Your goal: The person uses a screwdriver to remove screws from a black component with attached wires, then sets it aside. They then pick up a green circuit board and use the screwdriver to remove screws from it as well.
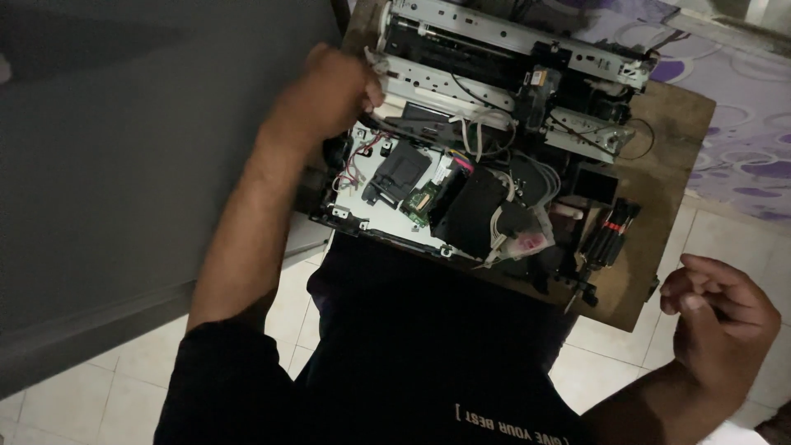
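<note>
Presently: left hand closed, fingers curled at the near-left corner of the opened printer chassis, knuckles up, fingertips hidden against the white frame; touching the frame, though whether pinching a cable or merely gripping the edge cannot be told. Right hand held free in the air, fingers loosely curled, thumb across them, nothing in it, well clear of everything.

From the left hand outward: chassis lying at 3 o'clock of that hand, long axis running from 10 o'clock to 4 o'clock across the view, along the metal rails. Red and white wire bundle just below the hand, at 5 o'clock. Black cover block beside it, green circuit board farther toward 4 o'clock, then a larger black housing with white tubing over it. Pink-stained clear piece near the front edge.

From the right hand: black-and-red tool set at 10 o'clock, near but apart; chassis beyond it in the same direction. Left hand plainly the nearer to the chassis; right hand the nearer to the tools.

Count: one chassis, one circuit board seen, two hands, one wooden board bearing it all. Tools in the set too dark to count. Tiled floor beneath, patterned cloth at 2 o'clock.
</note>
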